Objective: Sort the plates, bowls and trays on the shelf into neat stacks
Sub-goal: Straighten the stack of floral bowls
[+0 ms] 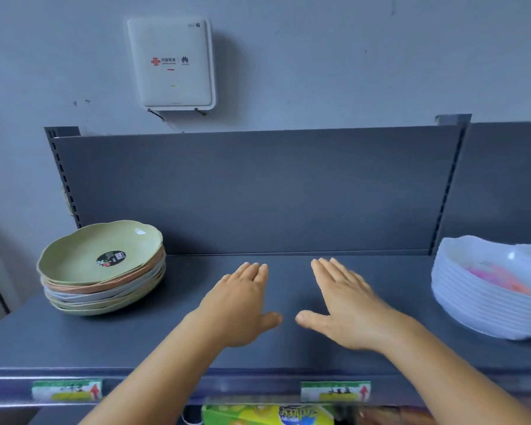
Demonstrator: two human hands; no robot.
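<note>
Resting flat and apart, the left hand (242, 297) and the right hand (341, 302) lie on the bare middle of the shelf (288, 357), fingers straight, holding nothing. The plates (101, 271) sit in a stack at about 9 o'clock from the hands, close to the back wall, with a green plate on top. The stack looks a bit wobbly, because some rims poke out. The white bowls (488, 289) sit nested at 3 o'clock, with something pink inside the top one. I see no trays.

It looks like a pause between steps, or the sorting is almost done. A good next move may be to nudge the plate rims until they line up. That needs both hands around the pile and a soft push.

Between the two piles is lots of open room. The bowls reach the picture's right side, so I cannot tell how much shelf is left there. The front edge is at 6 o'clock, near the arms.
</note>
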